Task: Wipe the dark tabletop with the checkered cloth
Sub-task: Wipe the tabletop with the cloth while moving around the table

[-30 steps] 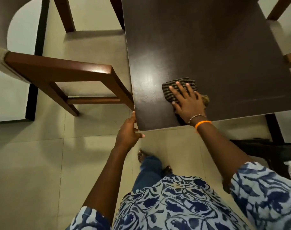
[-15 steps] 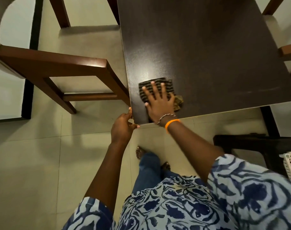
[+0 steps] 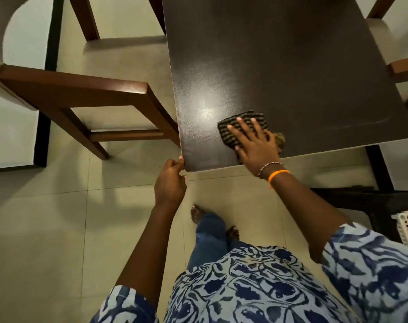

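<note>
While the right hand [image 3: 256, 145] pressed flat on the checkered cloth [image 3: 242, 125] near the corner, most of the dark tabletop [image 3: 280, 54] looked left to wipe, and the left hand [image 3: 170, 180] pinched the table's corner.

Under the right hand [image 3: 256, 145], a black-and-tan checkered cloth [image 3: 245, 121] on a dark brown glossy tabletop [image 3: 280, 66]. At its wrist, an orange band [image 3: 278, 174]. Left of the hands, a reddish-brown wooden chair [image 3: 82, 94]; below, beige floor tiles [image 3: 47, 229]; blue-and-white patterned sleeves [image 3: 373, 264].

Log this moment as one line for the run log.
step: wiping | right hand: flat on cloth, near table front edge | left hand: gripping front-left corner | chair: left of table
</note>
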`<action>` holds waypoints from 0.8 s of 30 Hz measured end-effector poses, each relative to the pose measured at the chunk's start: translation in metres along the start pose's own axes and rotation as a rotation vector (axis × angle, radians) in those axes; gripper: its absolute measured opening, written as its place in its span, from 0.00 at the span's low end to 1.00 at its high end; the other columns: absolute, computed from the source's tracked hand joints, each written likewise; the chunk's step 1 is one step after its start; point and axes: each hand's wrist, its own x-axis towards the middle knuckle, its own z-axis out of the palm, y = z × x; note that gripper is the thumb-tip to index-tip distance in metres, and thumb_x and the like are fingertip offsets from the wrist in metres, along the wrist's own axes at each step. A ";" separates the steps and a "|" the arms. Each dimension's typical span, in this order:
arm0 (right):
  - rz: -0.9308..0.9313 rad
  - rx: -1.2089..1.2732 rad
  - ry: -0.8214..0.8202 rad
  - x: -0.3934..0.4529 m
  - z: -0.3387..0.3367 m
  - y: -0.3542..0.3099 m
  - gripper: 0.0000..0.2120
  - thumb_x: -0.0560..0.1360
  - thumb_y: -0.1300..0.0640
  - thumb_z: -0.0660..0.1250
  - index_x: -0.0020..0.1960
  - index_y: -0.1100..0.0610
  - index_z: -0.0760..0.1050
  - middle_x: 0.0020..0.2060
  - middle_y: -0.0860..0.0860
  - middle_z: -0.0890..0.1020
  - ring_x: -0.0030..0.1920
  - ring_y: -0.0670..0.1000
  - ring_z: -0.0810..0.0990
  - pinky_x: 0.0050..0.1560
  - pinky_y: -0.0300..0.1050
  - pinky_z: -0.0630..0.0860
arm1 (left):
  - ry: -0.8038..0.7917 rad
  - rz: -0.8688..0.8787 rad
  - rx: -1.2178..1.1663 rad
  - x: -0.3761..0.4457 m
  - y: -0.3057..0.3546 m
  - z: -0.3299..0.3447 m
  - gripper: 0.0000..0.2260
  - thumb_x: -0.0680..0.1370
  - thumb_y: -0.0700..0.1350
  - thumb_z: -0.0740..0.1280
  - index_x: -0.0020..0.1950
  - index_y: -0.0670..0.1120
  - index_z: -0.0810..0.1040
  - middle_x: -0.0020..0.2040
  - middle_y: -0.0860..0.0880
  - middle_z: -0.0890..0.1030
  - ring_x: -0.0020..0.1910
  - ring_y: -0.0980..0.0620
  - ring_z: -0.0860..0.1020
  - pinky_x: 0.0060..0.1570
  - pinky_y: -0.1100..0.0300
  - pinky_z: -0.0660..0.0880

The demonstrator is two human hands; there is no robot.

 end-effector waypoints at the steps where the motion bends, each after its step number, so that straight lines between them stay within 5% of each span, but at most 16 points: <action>1: 0.048 -0.001 0.006 -0.001 -0.003 0.014 0.27 0.77 0.49 0.57 0.75 0.41 0.53 0.77 0.45 0.54 0.76 0.54 0.51 0.66 0.58 0.59 | -0.007 0.002 0.008 0.001 0.000 0.000 0.17 0.75 0.34 0.64 0.63 0.43 0.75 0.54 0.45 0.76 0.47 0.44 0.78 0.45 0.54 0.75; 5: 0.241 0.046 0.042 -0.005 -0.007 0.039 0.28 0.77 0.51 0.58 0.75 0.42 0.54 0.77 0.46 0.55 0.76 0.54 0.51 0.67 0.60 0.57 | -0.037 0.029 0.060 0.007 -0.002 -0.004 0.14 0.76 0.34 0.61 0.59 0.41 0.77 0.53 0.44 0.77 0.48 0.44 0.77 0.43 0.57 0.71; 9: 0.442 0.112 0.073 -0.005 0.001 -0.003 0.28 0.77 0.51 0.57 0.75 0.42 0.52 0.77 0.47 0.52 0.77 0.56 0.48 0.67 0.62 0.54 | -0.069 -0.018 0.081 0.014 -0.004 -0.006 0.11 0.76 0.35 0.60 0.56 0.40 0.77 0.54 0.44 0.79 0.51 0.42 0.77 0.42 0.60 0.69; 17: 0.010 0.187 -0.083 -0.016 0.029 -0.148 0.32 0.75 0.53 0.58 0.75 0.43 0.51 0.77 0.49 0.49 0.77 0.57 0.45 0.67 0.61 0.49 | -0.184 -0.023 0.128 0.011 0.001 -0.014 0.13 0.74 0.35 0.64 0.58 0.42 0.79 0.58 0.41 0.77 0.54 0.40 0.77 0.49 0.52 0.73; 24: -0.237 0.073 -0.040 -0.024 0.022 -0.084 0.31 0.74 0.50 0.58 0.75 0.43 0.53 0.77 0.46 0.55 0.77 0.55 0.52 0.68 0.57 0.57 | 0.046 -0.083 0.299 -0.018 0.022 0.001 0.27 0.74 0.41 0.66 0.72 0.45 0.64 0.70 0.44 0.65 0.66 0.42 0.68 0.66 0.49 0.63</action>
